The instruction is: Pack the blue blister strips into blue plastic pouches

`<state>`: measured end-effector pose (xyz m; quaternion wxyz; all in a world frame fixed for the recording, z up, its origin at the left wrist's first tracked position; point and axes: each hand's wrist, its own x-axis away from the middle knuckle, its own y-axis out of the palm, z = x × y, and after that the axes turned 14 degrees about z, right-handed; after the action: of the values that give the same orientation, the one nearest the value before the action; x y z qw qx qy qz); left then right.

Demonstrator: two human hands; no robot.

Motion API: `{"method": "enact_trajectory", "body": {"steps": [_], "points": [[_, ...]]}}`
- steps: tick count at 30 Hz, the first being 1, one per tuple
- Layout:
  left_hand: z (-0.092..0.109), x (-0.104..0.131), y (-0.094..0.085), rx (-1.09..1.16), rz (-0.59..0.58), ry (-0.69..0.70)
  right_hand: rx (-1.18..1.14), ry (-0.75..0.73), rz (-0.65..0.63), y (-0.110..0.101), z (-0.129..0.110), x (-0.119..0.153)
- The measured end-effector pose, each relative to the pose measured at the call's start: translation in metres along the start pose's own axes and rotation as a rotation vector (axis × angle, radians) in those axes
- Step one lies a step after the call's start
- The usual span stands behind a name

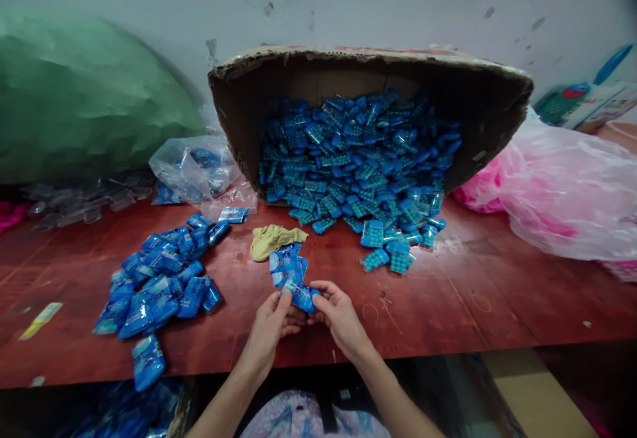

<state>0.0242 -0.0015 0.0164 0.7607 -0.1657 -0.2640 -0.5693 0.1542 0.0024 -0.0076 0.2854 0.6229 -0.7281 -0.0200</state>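
Note:
Between my left hand (279, 315) and my right hand (332, 306) is a small blue packet (301, 296), gripped from both sides above the front of the red table. Both hands have their fingers closed on it, thumbs on top. Just beyond it lie several flat blue printed sleeves (287, 264), touching a crumpled yellow-green cloth (273, 240). To the left spreads a pile of blue packets (158, 275), one of them at the table's front edge. Ahead, a tipped cardboard box (233, 103) spills out many blue containers (348, 159) with turquoise balls showing through clear fronts.
Clear plastic bags (192, 166) with blue packets stand at the back left, beside a big green sheet (84, 99). A pink and white plastic bag (572, 186) fills the right. Rubber bands (370, 313) lie on the red table (472, 298). Below the front edge, more blue packets (129, 411) show.

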Motion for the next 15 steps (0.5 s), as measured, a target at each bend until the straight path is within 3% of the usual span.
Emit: {"method": "enact_trajectory", "body": {"steps": [3, 7, 15], "points": [[0.002, -0.007, -0.001, 0.029, -0.022, 0.042, -0.014, 0.085, -0.052, 0.002, 0.001, 0.001], [0.003, -0.015, 0.001, -0.022, 0.030, 0.106, -0.021, 0.047, -0.045, 0.004, 0.001, 0.004], [-0.001, -0.024, -0.001, -0.064, 0.020, 0.267, -0.012, 0.092, -0.040, 0.004, 0.000, 0.004]]}}
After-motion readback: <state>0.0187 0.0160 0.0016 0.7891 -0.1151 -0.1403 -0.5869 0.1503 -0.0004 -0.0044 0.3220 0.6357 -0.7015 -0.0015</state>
